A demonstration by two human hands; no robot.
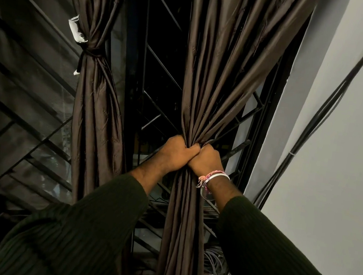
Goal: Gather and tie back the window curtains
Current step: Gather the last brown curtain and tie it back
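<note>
The dark brown satin right curtain point(215, 84) hangs before the black metal window grille point(155, 115), bunched into a narrow bundle at mid-height. The left hand point(175, 153) and right hand point(207, 160) meet knuckle to knuckle there, the fingers point(191, 149) of both curled tight round the gathered folds, cloth fanning above and falling straight below. To the left, a second brown curtain point(95, 103) is already cinched with a dark tie point(90, 52).

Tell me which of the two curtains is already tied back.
The left curtain: a dark tie cinches it. The right curtain has no tie; the left hand and right hand grip its gathered folds.
</note>
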